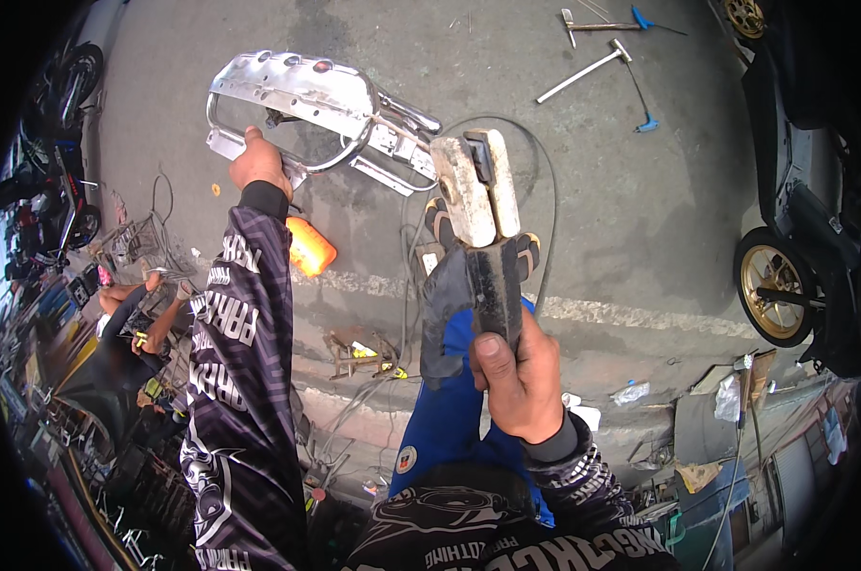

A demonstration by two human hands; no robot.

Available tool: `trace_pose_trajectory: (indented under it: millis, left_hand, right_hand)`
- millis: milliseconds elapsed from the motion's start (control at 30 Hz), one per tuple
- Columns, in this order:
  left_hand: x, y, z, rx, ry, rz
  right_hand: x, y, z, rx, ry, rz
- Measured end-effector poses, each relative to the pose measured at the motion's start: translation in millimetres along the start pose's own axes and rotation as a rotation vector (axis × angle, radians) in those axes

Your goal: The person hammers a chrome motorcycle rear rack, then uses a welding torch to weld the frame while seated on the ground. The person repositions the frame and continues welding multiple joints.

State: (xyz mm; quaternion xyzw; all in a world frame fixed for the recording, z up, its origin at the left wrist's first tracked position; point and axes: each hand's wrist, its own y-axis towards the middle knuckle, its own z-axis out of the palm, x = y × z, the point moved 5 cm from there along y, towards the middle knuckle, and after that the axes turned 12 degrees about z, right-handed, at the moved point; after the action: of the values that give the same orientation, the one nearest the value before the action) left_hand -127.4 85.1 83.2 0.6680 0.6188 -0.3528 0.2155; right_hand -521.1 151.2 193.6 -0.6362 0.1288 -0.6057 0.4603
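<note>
My left hand [257,164] is closed on the lower rail of a chromed metal frame [302,100], held up at arm's length over the road. The frame is a bent tube loop with a flat plate that has several holes, and brackets stick out on its right side. My right hand [516,376] grips the dark handle of a welding electrode holder [483,205]. Its worn, pale jaws touch the right-hand brackets of the frame. A cable [545,205] loops behind the holder. My blue trouser leg and sandalled foot [440,228] show below it.
An orange object [309,247] lies on the asphalt under the frame. Long metal tools [587,68] lie at the top right. A motorcycle with a gold wheel [775,285] stands at the right. Another person crouches at the left [131,328] among parts. Scrap metal [359,354] sits on the kerb.
</note>
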Motion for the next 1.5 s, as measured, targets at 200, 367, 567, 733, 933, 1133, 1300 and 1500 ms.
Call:
trace_pose_trajectory:
  millis: [200,367,567,733,933,1133,1300,1500]
  left_hand:
    - [5.3,5.0,0.9,0.01,-0.008,-0.008]
    - [3.0,4.9,0.9,0.014,0.009,0.01]
    - [3.5,6.5,3.5,0.014,-0.022,0.01]
    - [4.7,6.8,1.7,0.008,-0.01,0.005]
    - [6.6,8.2,0.5,0.011,0.048,0.006]
    - [10.3,13.7,0.9,0.009,0.028,0.004]
    - [7.5,10.9,0.8,-0.002,0.034,0.014]
    - [2.4,3.8,0.7,0.003,0.023,0.015]
  right_hand:
    - [1.1,-0.2,-2.6,-0.021,-0.034,0.048]
    - [3.7,2.0,-2.7,-0.038,-0.024,-0.025]
    - [3.8,4.1,-1.8,-0.031,-0.011,-0.034]
    - [4.8,5.9,-3.1,-0.052,0.004,-0.042]
    - [3.1,8.0,-4.1,-0.05,0.002,-0.031]
    - [1.4,8.0,-3.8,-0.043,-0.006,-0.009]
    - [1.9,8.8,-4.2,-0.046,-0.024,-0.001]
    - [3.1,7.1,-5.6,-0.052,0.001,-0.037]
